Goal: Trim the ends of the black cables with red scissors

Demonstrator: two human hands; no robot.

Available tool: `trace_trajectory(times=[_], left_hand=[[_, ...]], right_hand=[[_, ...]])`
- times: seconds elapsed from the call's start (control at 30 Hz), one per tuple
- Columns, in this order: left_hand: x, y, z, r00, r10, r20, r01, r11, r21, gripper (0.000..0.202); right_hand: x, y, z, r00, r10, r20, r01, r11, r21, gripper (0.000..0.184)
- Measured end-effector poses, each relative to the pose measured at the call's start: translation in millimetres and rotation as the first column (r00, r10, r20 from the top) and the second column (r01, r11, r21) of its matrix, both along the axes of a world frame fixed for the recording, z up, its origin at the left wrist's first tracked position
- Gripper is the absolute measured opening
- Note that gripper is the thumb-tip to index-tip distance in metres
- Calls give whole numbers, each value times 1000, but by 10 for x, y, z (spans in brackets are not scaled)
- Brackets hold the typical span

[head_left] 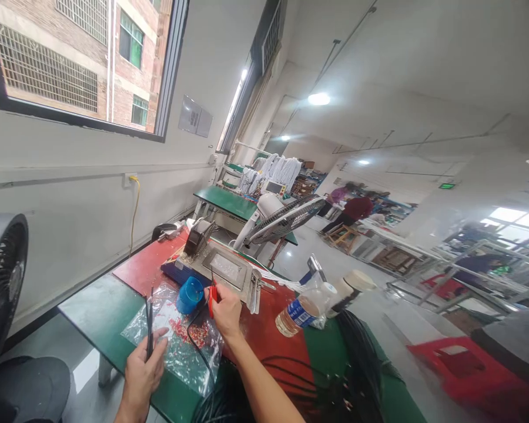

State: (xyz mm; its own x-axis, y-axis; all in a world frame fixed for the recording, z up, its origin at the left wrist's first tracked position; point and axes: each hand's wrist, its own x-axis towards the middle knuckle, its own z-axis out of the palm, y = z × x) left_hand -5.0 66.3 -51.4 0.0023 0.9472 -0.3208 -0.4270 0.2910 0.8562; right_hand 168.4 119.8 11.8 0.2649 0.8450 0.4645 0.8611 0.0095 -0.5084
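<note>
In the lower left of the frame the left hand (141, 371) pinches a pair of thin black cable ends (149, 320), upright between thumb and forefinger, over a clear plastic bag (176, 343) strewn with small red pieces (196, 333). Just right of it, near the lower middle, the right hand (226, 311) is closed around a small red piece (212, 301) with a thin black wire (199, 346) trailing down from it toward the bundle of black cables (335, 376) at the bottom edge. A blue cup (189, 294) stands just beside that hand, and the grey press machine (223, 267) sits right behind, on the red mat (264, 341). A plastic bottle (297, 314) lies on its side toward the right. By the look of it, a red part is being fitted onto a wire end at the machine, while the left hand keeps the other ends ready. The next move would call for steady, fine alignment of the small part with the machine's slot, with the trailing wire kept clear of the cup
</note>
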Motion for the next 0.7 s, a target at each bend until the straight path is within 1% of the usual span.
trace_trajectory(times=[0.03,0.1,0.2,0.27,0.33,0.37,0.4,0.47,0.5,0.53,0.57,0.63,0.7], left_hand=[[-16,-9,3,998,-21,55,22,1000,-17,59],[-48,-30,27,994,-11,109,17,999,-47,55],[-104,-57,126,989,7,150,2,998,-62,52],[-148,-66,238,989,29,147,-21,998,-57,53],[-188,-72,379,992,53,111,-47,998,-49,55],[-202,-75,454,995,53,82,-50,998,-44,55],[-209,-81,526,998,45,50,-44,998,-34,53],[-195,-100,646,1000,5,-19,-6,1000,-20,51],[-174,-115,687,999,-20,-45,19,1000,-17,51],[-146,-134,714,997,-51,-58,50,999,-17,52],[-112,-159,728,995,-84,-57,83,996,-19,53],[-41,-223,731,988,-151,-34,150,988,-35,54],[17,-297,723,975,-221,10,221,974,-55,51]], right_hand=[[-16,-9,-29,1000,-3,22,3,1000,-9,37],[-37,-23,-69,998,-6,60,7,1000,-21,37],[-42,-51,-87,997,2,75,-2,1000,2,36],[-38,-100,-70,998,27,62,-31,997,64,35],[-41,-196,-30,993,87,81,-99,981,165,34],[-48,-263,-5,984,130,123,-156,962,226,33],[-60,-341,19,967,173,188,-223,931,289,31],[-96,-519,59,905,227,359,-368,842,395,23],[-118,-611,71,865,244,438,-437,795,420,19],[-142,-700,78,824,262,502,-498,757,423,16],[-166,-783,80,785,287,549,-551,729,406,14],[-209,-922,70,714,353,604,-634,692,345,15],[-244,-1018,45,666,404,627,-690,654,311,22]])
